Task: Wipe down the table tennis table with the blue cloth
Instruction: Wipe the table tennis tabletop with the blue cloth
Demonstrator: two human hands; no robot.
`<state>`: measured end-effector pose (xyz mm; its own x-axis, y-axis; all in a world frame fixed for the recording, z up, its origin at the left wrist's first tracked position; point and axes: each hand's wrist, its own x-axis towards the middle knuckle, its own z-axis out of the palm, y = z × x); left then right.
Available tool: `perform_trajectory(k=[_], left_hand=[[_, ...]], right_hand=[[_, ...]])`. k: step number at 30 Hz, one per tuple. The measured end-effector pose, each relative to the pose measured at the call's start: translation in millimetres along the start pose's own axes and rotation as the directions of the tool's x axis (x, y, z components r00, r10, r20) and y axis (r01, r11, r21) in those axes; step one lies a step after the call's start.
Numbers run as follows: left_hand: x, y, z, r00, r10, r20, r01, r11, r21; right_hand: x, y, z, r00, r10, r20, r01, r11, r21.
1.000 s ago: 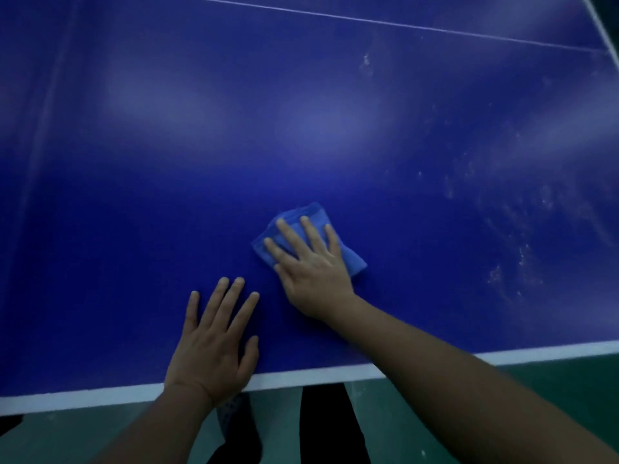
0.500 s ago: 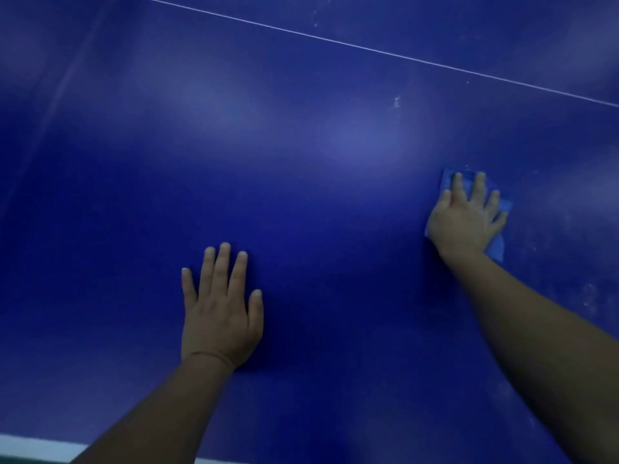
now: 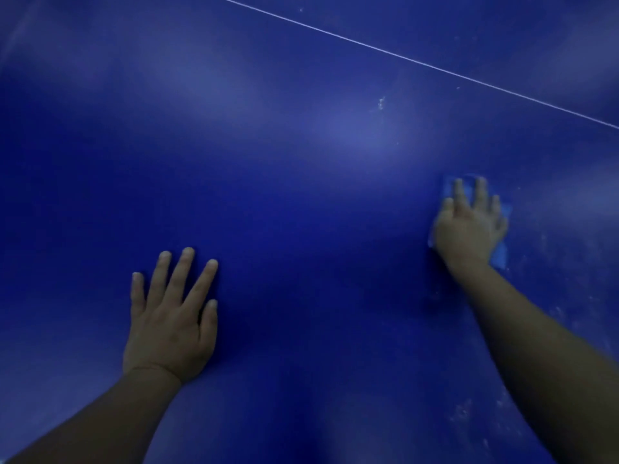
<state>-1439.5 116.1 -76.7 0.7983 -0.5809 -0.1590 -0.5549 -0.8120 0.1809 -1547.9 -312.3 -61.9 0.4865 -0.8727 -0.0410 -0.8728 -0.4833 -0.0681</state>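
I'm pressing the folded blue cloth [image 3: 502, 252] flat-fingered with my right hand [image 3: 469, 229] at frame right, aiming for the white specks [image 3: 542, 242]; my left hand [image 3: 170, 323], open, is bracing on the dark blue table [image 3: 301, 195].

Counted in view: 1 bench [image 3: 301, 202], dark blue, filling the frame. 1 thin white line [image 3: 418, 61] is seen painted across its far part. 1 cloth [image 3: 501, 254], blue, mostly covered. 2 hands: left hand [image 3: 169, 324] and right hand [image 3: 469, 229], each on 1 bare forearm. 1 distinct white fleck [image 3: 381, 102] is counted mid-bench; fainter specks at right are too blurred to count.
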Motion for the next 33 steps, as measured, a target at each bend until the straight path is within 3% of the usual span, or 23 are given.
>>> perform_trajectory(k=[2,3,5,7,8,9,10,11,13,14,16,18,20,23,25,26,27,28,30,31,33], left_hand=[[0.5,1.2,-1.8,1.000,-0.006,0.011,0.006,1.000,-0.001],[1.0,1.3,-2.0,1.000,-0.007,0.016,0.007,1.000,-0.001],[1.2,0.8,-1.4,1.000,-0.004,0.018,0.004,1.000,-0.004],[0.8,-0.5,-0.4,1.000,-0.007,0.020,0.007,1.000,0.002],[0.5,-0.6,-0.3,1.000,-0.011,0.024,0.011,1.000,0.010],[0.4,-0.2,-1.0,1.000,-0.014,0.026,0.013,1.000,0.016],[0.6,0.5,-2.1,1.000,-0.015,0.027,0.014,1.000,0.020],[0.8,1.2,-2.7,0.999,-0.012,0.029,0.012,1.000,0.021],[0.8,1.3,-2.3,0.999,-0.004,0.035,0.004,1.000,0.022],[0.6,0.5,-1.8,0.999,-0.004,0.035,0.003,1.000,0.023],[0.9,-1.1,0.4,1.000,-0.001,0.027,0.001,1.000,0.029],[1.4,-1.8,1.7,1.000,0.002,0.024,-0.003,1.000,0.027],[2.5,-0.9,1.0,1.000,0.005,0.020,-0.005,1.000,0.018],[3.6,1.6,-0.8,1.000,0.006,0.018,-0.007,1.000,0.024],[3.8,1.5,-0.9,1.000,0.007,0.012,-0.007,0.999,0.034],[3.5,1.0,-0.6,1.000,0.009,0.014,-0.010,0.999,0.037],[3.2,0.4,-0.6,1.000,0.012,0.015,-0.012,0.999,0.037],[3.5,-0.2,-1.0,1.000,0.014,0.014,-0.014,0.999,0.033],[3.8,-0.1,-1.3,1.000,0.015,0.014,-0.016,1.000,0.026],[4.2,-0.1,-1.6,1.000,0.015,0.017,-0.016,1.000,0.026],[4.6,-1.0,-2.7,0.999,0.020,0.030,-0.020,0.999,0.028]], right_hand=[[-17.5,-9.6,2.3,0.991,0.130,-0.020,-0.129,0.991,0.032],[-35.0,-24.8,7.0,0.997,0.066,-0.048,-0.065,0.998,0.010],[-78.8,-61.0,21.0,0.959,-0.282,-0.042,0.280,0.959,-0.036],[-114.7,-82.3,33.9,0.736,-0.676,0.043,0.677,0.735,-0.040],[-110.8,-83.7,32.8,0.630,-0.773,0.075,0.777,0.629,-0.027],[-91.5,-80.1,30.8,0.592,-0.803,0.072,0.806,0.592,-0.024],[-66.3,-75.4,27.1,0.636,-0.770,0.050,0.771,0.635,-0.042],[-40.2,-69.2,22.9,0.734,-0.679,0.028,0.679,0.731,-0.073],[2.5,-50.6,13.3,0.931,-0.361,0.045,0.363,0.930,-0.059],[11.1,-44.8,10.5,0.975,-0.218,0.051,0.220,0.975,-0.019],[-0.6,-52.9,13.0,0.994,-0.110,0.020,0.110,0.994,0.000],[-33.6,-80.7,23.0,0.978,-0.205,-0.030,0.204,0.979,-0.020],[-68.8,-123.6,33.5,0.914,-0.402,-0.057,0.402,0.916,-0.016],[-97.0,-194.5,42.0,0.693,-0.721,-0.008,0.721,0.693,0.032],[-77.1,-216.9,39.4,0.540,-0.841,0.040,0.840,0.541,0.027],[-53.3,-214.3,36.6,0.524,-0.850,0.062,0.852,0.524,-0.015],[-24.0,-202.4,34.2,0.563,-0.821,0.092,0.826,0.558,-0.074],[7.2,-181.9,31.1,0.650,-0.752,0.110,0.759,0.636,-0.142],[65.1,-123.5,22.7,0.875,-0.480,0.052,0.480,0.852,-0.210],[84.1,-94.2,15.7,0.958,-0.286,0.012,0.284,0.945,-0.162],[94.9,-62.1,4.4,0.997,0.071,-0.013,-0.071,0.997,0.001]])
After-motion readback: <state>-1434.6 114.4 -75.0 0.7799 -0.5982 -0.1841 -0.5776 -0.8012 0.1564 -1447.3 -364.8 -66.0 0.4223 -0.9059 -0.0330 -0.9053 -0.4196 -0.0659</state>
